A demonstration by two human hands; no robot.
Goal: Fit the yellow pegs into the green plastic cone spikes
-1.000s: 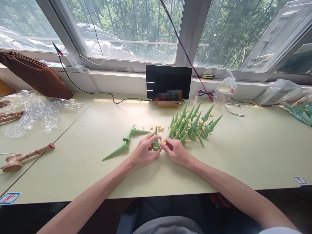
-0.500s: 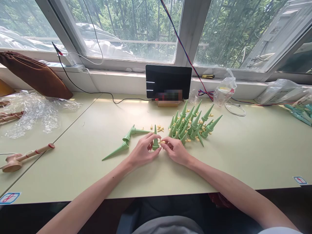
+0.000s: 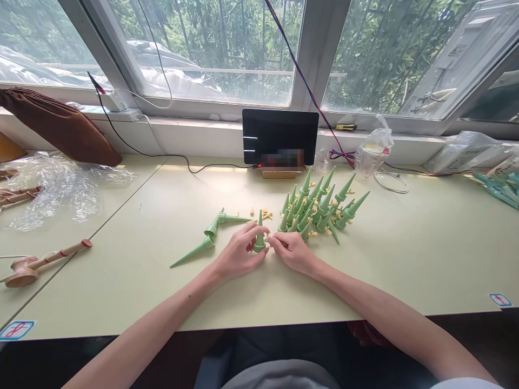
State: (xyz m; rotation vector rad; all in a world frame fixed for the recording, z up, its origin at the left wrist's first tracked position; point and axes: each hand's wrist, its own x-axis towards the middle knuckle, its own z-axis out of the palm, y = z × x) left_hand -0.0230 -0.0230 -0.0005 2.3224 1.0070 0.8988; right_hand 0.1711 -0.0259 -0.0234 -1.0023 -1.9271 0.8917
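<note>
Below broad windows, a pale yellow-green table [image 3: 385, 270] carries a dark screen [image 3: 279, 135] at its back edge. The person's left hand [image 3: 242, 249] curls thumb and fingers around an upright green cone [image 3: 260, 237] near the table's middle. Beside it, the right hand [image 3: 292, 252] pinches a small yellow fitting [image 3: 267, 236], mostly hidden by fingertips. Three loose cones [image 3: 193, 253] lie to the left; a cluster of fitted cones [image 3: 324, 202] stands to the right, beyond the right hand.

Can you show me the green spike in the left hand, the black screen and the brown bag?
Green spike [image 3: 260, 237], head view: its cone.
Black screen [image 3: 280, 132], head view: its dark front.
Brown bag [image 3: 60, 128], head view: its middle.
</note>
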